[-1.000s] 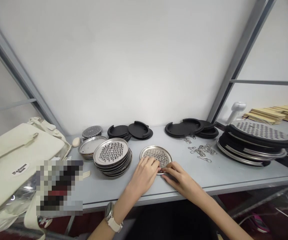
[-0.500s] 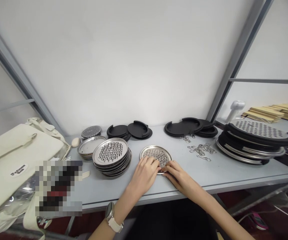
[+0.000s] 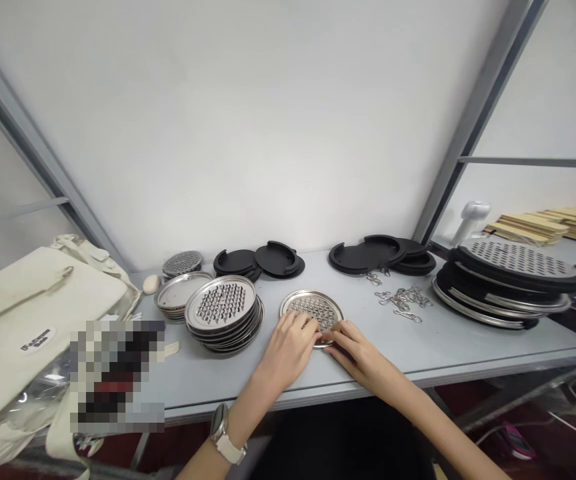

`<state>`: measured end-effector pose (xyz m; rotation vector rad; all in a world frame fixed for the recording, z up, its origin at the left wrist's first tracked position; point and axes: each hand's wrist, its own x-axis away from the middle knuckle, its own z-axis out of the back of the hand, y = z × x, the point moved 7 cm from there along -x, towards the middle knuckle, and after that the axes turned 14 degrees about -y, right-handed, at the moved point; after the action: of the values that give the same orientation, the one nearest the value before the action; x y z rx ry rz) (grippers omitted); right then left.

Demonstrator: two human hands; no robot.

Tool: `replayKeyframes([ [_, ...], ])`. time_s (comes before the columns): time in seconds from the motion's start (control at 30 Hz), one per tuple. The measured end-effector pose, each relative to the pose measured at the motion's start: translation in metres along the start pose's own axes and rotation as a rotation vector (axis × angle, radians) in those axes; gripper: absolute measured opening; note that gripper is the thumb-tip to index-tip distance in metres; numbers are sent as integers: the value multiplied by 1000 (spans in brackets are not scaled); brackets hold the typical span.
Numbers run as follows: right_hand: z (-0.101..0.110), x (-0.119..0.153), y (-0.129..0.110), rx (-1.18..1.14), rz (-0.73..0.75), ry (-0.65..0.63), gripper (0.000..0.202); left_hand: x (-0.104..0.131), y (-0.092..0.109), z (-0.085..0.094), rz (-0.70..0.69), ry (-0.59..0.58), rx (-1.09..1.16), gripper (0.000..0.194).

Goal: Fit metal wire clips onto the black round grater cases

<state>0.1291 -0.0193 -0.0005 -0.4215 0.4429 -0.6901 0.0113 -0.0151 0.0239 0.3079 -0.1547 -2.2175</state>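
A round metal grater plate (image 3: 318, 304) lies flat on the grey table, near its front edge. My left hand (image 3: 292, 343), with a watch on the wrist, rests on the plate's near left part, fingers bent together. On the near right rim my right hand (image 3: 361, 350) is closed, thumb and fingers pressed at the edge. The fingertips of both hands almost meet there; whatever small part lies between them is hidden. Left of my hands stands a stack of grater plates (image 3: 223, 305), beside a stack of plain metal rings or plates (image 3: 181, 292).
Black round holders (image 3: 278, 259) and more black holders (image 3: 368, 255) lie along the wall. Wire clips (image 3: 405, 300) are scattered right of the plate. A tall stack of black and metal discs (image 3: 513, 280) stands at the right, a cream bag (image 3: 33, 300) at the left.
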Motion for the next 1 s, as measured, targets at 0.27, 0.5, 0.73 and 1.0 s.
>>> replayKeyframes([
  [0.27,-1,0,0,7,1,-3,18,0,0,-1,-1,13,6,13],
  [0.5,0,0,-1,24,7,-4,18,0,0,-1,0,18,9,12],
  [0.73,0,0,-1,4,9,14,17,0,-1,-1,-8,28,-3,13],
  [1.0,2,3,3,-56,-31,56,5,-1,-4,0,2,12,95,7],
])
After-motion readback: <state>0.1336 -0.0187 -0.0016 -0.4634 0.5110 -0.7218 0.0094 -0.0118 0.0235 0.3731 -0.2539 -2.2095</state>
